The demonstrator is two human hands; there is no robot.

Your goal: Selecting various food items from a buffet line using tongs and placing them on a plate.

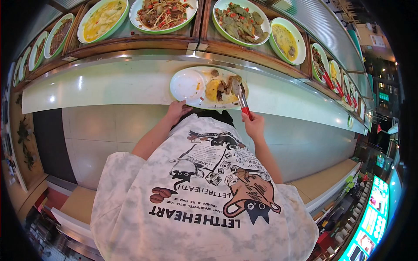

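In front of me an oval white platter (212, 106) rests on the pale counter ledge. Its right half bears food scraps, with a yellow piece (213, 90) and dark brown meat pieces (222, 88). On the left half sits a round white plate or section (186, 86) with a few sauce spots. My left hand (178, 110) grips the platter's near-left rim, thumb on top. My right hand (254, 124) holds metal food tongs (242, 99) by their red handle. The tongs' tips are at a brown piece of food (233, 83) on the platter's right side; whether they pinch it is hard to tell.
Beyond the pale ledge (114, 86), wooden-framed bays hold dishes such as sliced meat with chillies (163, 14), green peppers (241, 24) and yellow soup (284, 42). More red-handled tongs (328, 81) lie across dishes at right. A metal rail (130, 55) edges the bays.
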